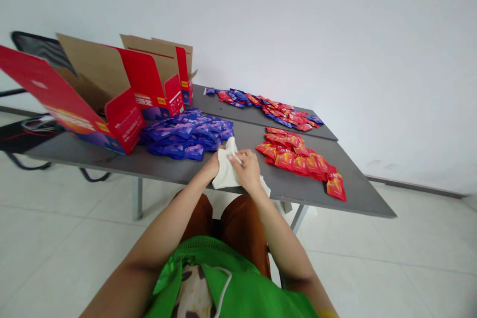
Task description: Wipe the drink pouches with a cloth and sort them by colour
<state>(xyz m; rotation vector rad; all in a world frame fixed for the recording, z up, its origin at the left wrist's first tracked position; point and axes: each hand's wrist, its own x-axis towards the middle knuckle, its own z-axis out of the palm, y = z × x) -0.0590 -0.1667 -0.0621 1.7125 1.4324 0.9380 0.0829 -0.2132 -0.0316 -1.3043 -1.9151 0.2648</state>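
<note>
We log the left hand [210, 166] and right hand [248, 171] together, clamped on a white cloth [224, 174]. Nearby: blue sachets [186, 135] and open red cartons [143, 90] left, red sachets [294, 158] right.

Blue sachets [186, 134] and red sachets [294, 156]: glossy foil film; white cloth [226, 171]: matt woven fabric; carton [93, 77]: glossy red printed card, matt brown inside; table top [357, 194]: smooth matt grey

Bright even light, faint soft shadows, fisheye bending toward edges
</note>
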